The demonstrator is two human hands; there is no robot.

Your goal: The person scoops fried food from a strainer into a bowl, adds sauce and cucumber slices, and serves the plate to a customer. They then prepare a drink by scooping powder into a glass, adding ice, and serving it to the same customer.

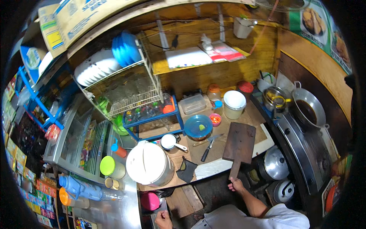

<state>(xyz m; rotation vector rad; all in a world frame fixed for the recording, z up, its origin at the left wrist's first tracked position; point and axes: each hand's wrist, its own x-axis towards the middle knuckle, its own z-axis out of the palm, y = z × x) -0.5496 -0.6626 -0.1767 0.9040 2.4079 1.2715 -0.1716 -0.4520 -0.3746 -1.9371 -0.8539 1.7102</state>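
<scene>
My right hand [236,185] grips the handle end of a dark wooden cutting board [239,141], whose blade part lies over the right side of the worktop. Low in the view, my left hand [163,219] is beside a pink plastic container [150,201]; its fingers are curled, with nothing visible in them. Two knives lie crossed left of the board, one with a black handle [204,154] and one with a wooden handle [199,143]. Behind them stands a blue plastic bowl [198,126] with a green piece in it. A small pink bowl [215,119] holds orange-red pieces.
A large white lidded bucket [147,164] stands at the worktop's left, near a white dipper [169,141] and a black cloth [186,171]. To the right are a gas stove [300,151] and a wok of dark oil [306,111]. A dish rack [134,100] rises at the back left.
</scene>
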